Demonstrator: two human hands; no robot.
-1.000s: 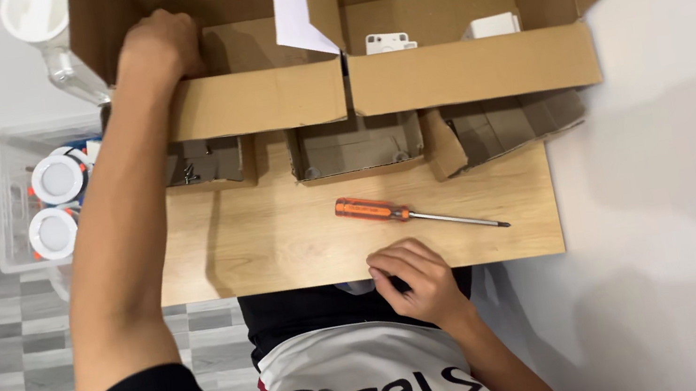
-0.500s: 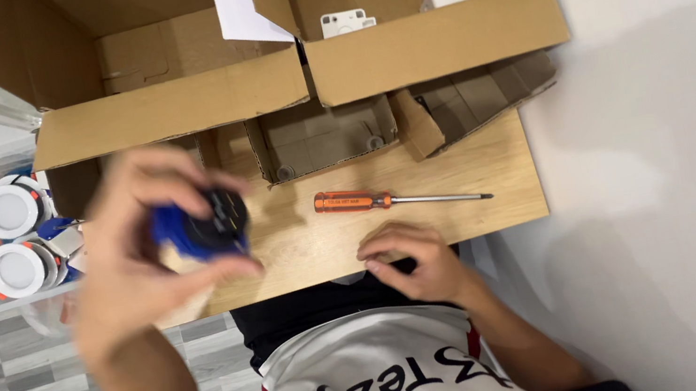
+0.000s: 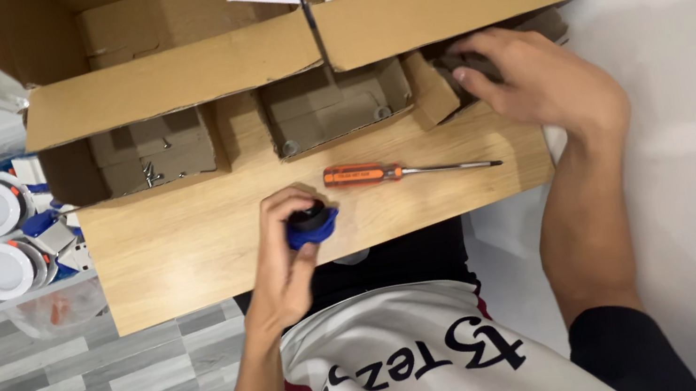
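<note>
The left hand [image 3: 287, 254] closes its grip around a small blue and black part [image 3: 311, 224], holding it over the near edge of the wooden table [image 3: 177, 254]. An orange-handled screwdriver [image 3: 406, 170] lies just beside it on the table. The right hand [image 3: 538, 81] reaches into a small cardboard tray [image 3: 442, 79] under the big box's flap; whether its grip holds anything cannot be told.

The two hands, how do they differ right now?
The left hand is closed around a small blue and black part near the table's front edge; the right hand holds nothing I can see and reaches into a small cardboard tray at the far right. The left sits close to the body, the right is stretched out. Both are bare, and a screwdriver lies between them.
</note>
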